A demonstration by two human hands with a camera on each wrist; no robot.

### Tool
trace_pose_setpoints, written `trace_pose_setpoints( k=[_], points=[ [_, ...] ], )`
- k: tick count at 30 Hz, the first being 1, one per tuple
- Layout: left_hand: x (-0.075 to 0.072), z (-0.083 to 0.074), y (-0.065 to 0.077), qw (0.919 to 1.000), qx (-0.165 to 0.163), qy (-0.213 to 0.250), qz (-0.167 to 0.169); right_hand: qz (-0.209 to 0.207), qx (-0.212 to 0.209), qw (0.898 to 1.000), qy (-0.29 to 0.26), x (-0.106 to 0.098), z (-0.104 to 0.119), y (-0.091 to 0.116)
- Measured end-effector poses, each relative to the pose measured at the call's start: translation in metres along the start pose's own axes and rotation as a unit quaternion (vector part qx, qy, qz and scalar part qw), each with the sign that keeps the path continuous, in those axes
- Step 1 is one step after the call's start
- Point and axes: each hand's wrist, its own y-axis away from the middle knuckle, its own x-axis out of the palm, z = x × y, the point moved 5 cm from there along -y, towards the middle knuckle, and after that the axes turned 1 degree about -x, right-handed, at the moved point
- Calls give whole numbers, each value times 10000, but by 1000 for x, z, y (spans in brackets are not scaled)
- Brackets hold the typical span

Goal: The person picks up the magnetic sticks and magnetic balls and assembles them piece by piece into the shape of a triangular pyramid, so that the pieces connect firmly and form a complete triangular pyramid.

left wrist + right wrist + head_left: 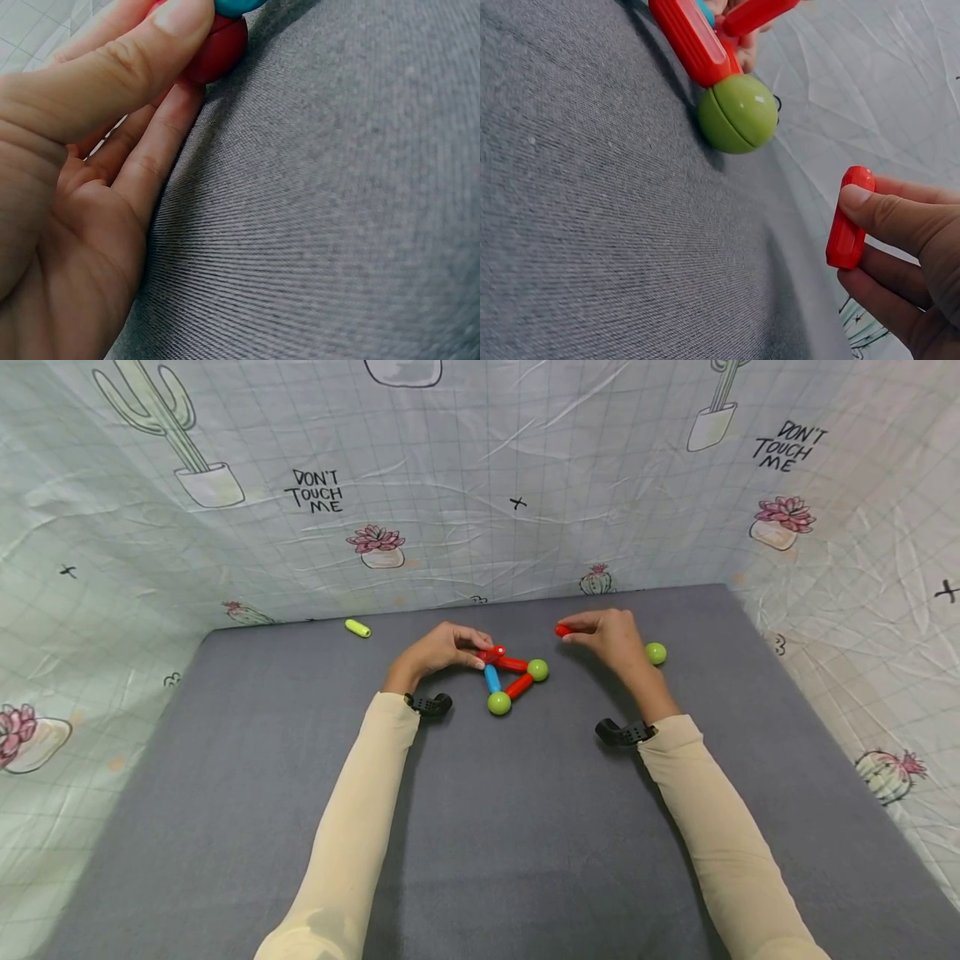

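My left hand (444,650) grips a red ball (223,56) at one corner of a flat triangle of rods and balls. From that ball a blue rod (492,678) runs to a green ball (498,702), and a red rod (513,664) reaches another green ball (537,670). A second red rod (520,686) joins the two green balls. Another red rod (761,13) sticks up from the held corner. Off to the triangle's right, my right hand (613,639) pinches a separate short red rod (849,217) between thumb and fingers, apart from the triangle.
A loose green ball (656,653) lies to the right, behind the right wrist. At the back left is a yellow-green rod (357,628). The grey table (510,827) meets a printed cloth (465,527) along its back edge.
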Motion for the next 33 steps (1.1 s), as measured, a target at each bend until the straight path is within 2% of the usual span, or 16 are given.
trace_pose_setpoints(
  k=[9, 18, 33],
  points=[
    [-1, 3, 1, 10000, -19, 54, -51, 148, -199, 9996, -142, 5, 8, 4],
    [1, 4, -1, 9997, -143, 183, -27, 305, -184, 9991, -234, 9, 15, 8],
    [2, 2, 1, 9998, -49, 144, -105, 414, -382, 9976, -397, 14, 32, 13]
  ],
)
